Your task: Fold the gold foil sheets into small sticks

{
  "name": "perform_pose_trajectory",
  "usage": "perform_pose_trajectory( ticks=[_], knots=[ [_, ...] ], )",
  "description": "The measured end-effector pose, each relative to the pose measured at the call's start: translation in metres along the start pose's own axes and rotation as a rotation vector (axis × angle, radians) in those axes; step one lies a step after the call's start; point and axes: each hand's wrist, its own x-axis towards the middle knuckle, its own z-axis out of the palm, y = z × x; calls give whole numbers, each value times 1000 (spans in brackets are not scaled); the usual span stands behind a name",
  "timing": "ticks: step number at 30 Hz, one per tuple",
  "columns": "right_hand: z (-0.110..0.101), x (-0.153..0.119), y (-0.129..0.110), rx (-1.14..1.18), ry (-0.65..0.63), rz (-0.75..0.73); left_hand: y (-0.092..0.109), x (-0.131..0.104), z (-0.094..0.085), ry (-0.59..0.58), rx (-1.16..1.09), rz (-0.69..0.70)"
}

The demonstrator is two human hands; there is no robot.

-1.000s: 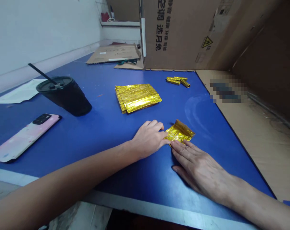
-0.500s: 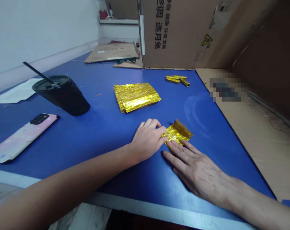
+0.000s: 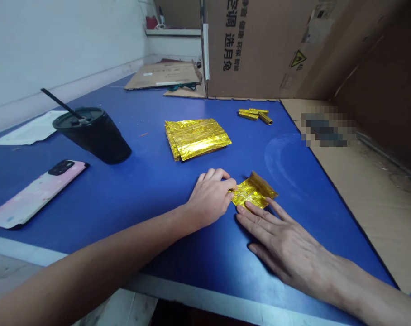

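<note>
A small gold foil sheet (image 3: 251, 190) lies on the blue table, its far right part folded upward. My left hand (image 3: 212, 197) pinches the sheet's left edge, fingers curled. My right hand (image 3: 276, 235) rests with fingers stretched out, the fingertips on the near edge of the foil. Beyond the hands sits a stack of larger gold foil sheets (image 3: 198, 138). Several small folded gold strips (image 3: 255, 114) lie farther back on the right.
On the left are a black cup with a straw (image 3: 97, 136), a phone in a pink and white case (image 3: 39, 194) and a white paper (image 3: 29, 129). A large cardboard box (image 3: 256, 50) stands at the back; flat cardboard (image 3: 164, 74) lies beside it.
The right hand's fingers have shifted slightly on the foil, and its thumb is farther from the fingers. The whole view has moved a little, with everything appearing slightly to the right.
</note>
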Motion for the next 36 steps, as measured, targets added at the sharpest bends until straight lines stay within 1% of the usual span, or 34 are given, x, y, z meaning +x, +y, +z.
perform_pose_trajectory(
  ticks=[7,13,15,17,18,20,22,23,24,25,26,27,28,29,31,33,34,36],
  knots=[
    [-8,-11,-8,14,-64,31,-3,2,1,-2,-51,-19],
    [-10,-10,-9,12,-76,30,-3,1,1,-12,-5,-4],
    [-9,-8,-13,8,-84,36,-2,1,1,15,49,29],
    [-8,-6,-18,8,-94,30,0,0,1,57,140,102],
    [-8,-5,-20,14,-97,18,0,0,1,61,184,151],
    [-10,-4,-22,42,-82,-16,1,0,1,31,237,233],
    [-14,-5,-18,99,7,-52,2,0,0,-7,251,262],
    [-17,-6,-14,130,90,-56,3,-1,-1,-14,257,259],
    [-19,-7,-8,158,214,-33,3,-2,-1,-13,263,252],
    [-20,-8,-1,164,337,32,4,-2,-2,-14,269,248],
    [-20,-8,8,158,449,133,4,-3,-2,-19,273,248],
    [-19,-8,16,137,529,213,5,-3,-3,-25,274,250],
    [-16,-7,24,104,546,256,5,-4,-3,-29,273,253],
    [-12,-6,32,56,499,268,5,-4,-3,-31,271,256],
    [-2,-2,42,-1,317,241,4,-4,-2,-31,269,263],
    [6,1,45,-34,182,207,3,-4,0,-26,265,280],
    [9,2,45,-49,134,192,3,-4,0,-25,263,289],
    [11,4,43,-78,77,173,2,-4,1,-26,262,307]
  ],
)
